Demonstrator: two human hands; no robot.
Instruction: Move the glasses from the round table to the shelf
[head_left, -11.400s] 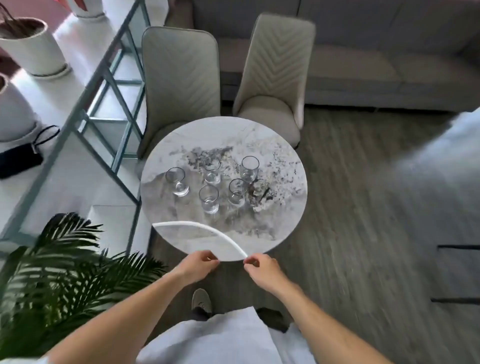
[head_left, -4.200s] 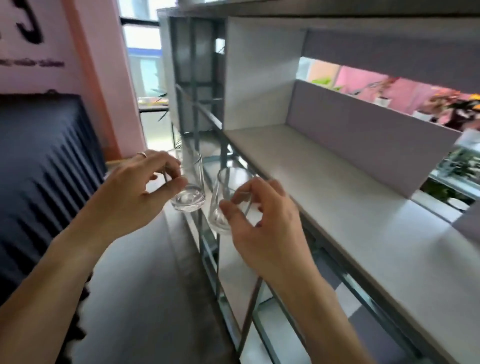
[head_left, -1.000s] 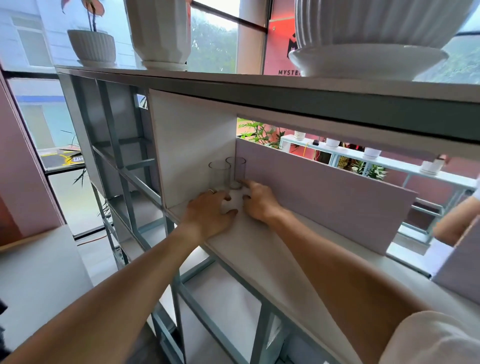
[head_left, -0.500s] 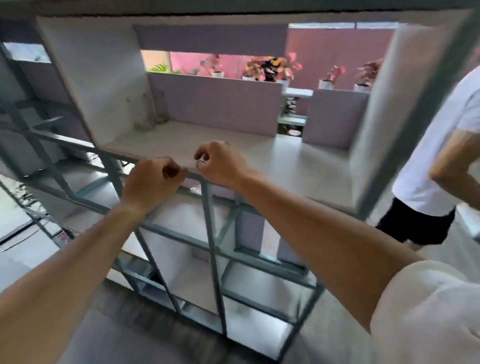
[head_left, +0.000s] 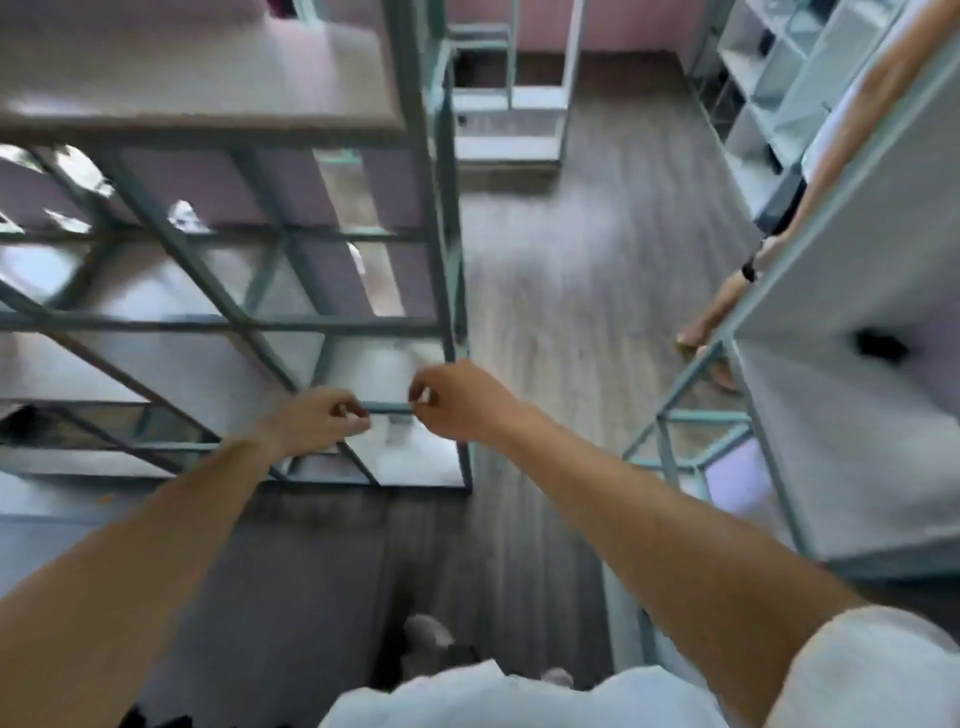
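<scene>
The head view is blurred and looks down past the shelf unit (head_left: 447, 218) at the floor. My left hand (head_left: 317, 421) and my right hand (head_left: 457, 400) hang side by side in front of the shelf's lower frame, fingers curled, holding nothing. Neither the glasses nor the round table appear in this view. The white shelf board (head_left: 197, 104) is at the upper left.
A second shelf unit (head_left: 852, 322) stands on the right. Another person's legs (head_left: 727, 306) show beside it. Grey wooden floor (head_left: 571, 291) runs between the two units. My shoes (head_left: 431, 639) are at the bottom.
My view has swung down from the shelf board to the floor. Both hands have come away from the shelf edge, still curled and without a glass.
</scene>
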